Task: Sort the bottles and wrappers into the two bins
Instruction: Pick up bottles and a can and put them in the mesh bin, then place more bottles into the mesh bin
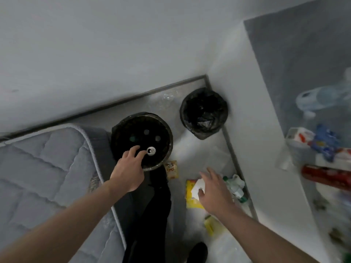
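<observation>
The person stands in a corner of the room and looks down at two round black bins on the floor. The left hand (129, 168) reaches over the rim of the nearer bin (114, 133), fingers loosely spread and holding nothing, its fingertips just beside the white cap of a bottle (151, 151) that stands inside this bin. A few more round bottle tops show dimly deeper in the same bin. The farther bin (204, 112), lined with a black bag, sits against the corner wall, apart from the first.

The right hand (214, 192) hovers over the litter on the floor, fingers spread and relaxed, gripping nothing. Below it lie a yellow wrapper (190, 198) with a white scrap on it, and just to its right a crumpled clear bottle with a green cap (236, 186). A small orange wrapper (171, 169) lies just beside the nearer bin, and another yellow wrapper (210, 224) sits closer to the person.

A grey quilted mattress (47, 168) fills the left side. On the right a grey ledge (303, 63) carries blurred bottles and packets.
</observation>
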The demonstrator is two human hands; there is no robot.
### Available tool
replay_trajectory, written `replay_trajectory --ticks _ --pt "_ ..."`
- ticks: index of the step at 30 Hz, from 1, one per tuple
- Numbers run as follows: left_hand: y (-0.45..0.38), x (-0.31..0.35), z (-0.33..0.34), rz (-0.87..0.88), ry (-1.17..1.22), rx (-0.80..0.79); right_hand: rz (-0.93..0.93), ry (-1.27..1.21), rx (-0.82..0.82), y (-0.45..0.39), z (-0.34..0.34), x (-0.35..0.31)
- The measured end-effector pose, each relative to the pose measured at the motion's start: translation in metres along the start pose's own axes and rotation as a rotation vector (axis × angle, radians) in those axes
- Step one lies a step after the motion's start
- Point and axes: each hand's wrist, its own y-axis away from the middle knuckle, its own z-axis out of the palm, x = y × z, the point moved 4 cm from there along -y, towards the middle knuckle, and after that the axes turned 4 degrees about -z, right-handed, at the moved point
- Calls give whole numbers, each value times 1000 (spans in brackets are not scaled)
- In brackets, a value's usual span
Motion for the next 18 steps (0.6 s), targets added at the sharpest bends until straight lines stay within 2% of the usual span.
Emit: replay_trajectory --ticks 6,11,18 --pt "60 80 61 223 -311 1 98 -91 59 83 44 69" --pt "127 149 131 176 -479 -34 138 -139 75 169 111 141" --pt "251 251 232 223 -497 -106 336 -307 21 335 198 256"
